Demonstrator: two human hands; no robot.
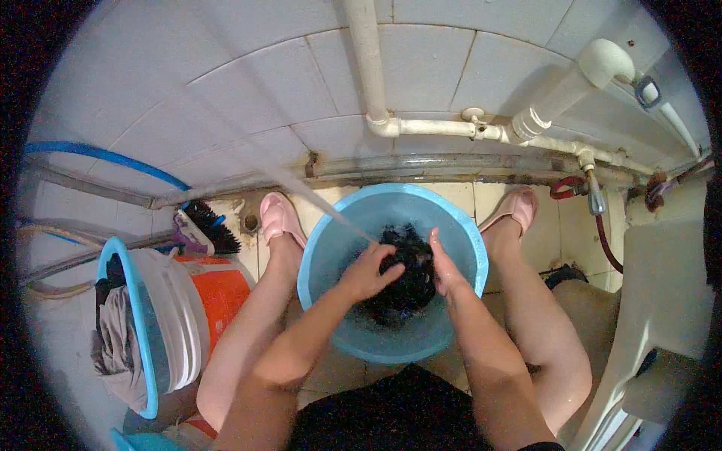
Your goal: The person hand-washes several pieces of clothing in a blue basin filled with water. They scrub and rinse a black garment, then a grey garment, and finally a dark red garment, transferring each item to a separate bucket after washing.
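A round light-blue basin point(325, 319) stands on the floor between my feet. In its middle lies a dark, wet-looking bundle point(402, 293), probably black cloth; its exact kind does not show. My left hand point(368, 273) rests over the bundle's left side, thumb apart from the fingers. Along the right side of the bundle, my right hand point(446, 272) is held edge-up with its fingers stretched out. Neither hand visibly grips the bundle. A pale streak point(323, 207), like a thin stream of water, slants from the upper left to my left hand.
At left, a blue-rimmed basin point(143, 331) with grey and black cloth tilts beside a white-and-orange bucket point(218, 289). A black-bristled brush point(210, 229) lies near the wall. White pipes point(444, 128) run along the tiled wall. A red hose point(605, 240) hangs at right, near a white cabinet-like panel point(662, 286).
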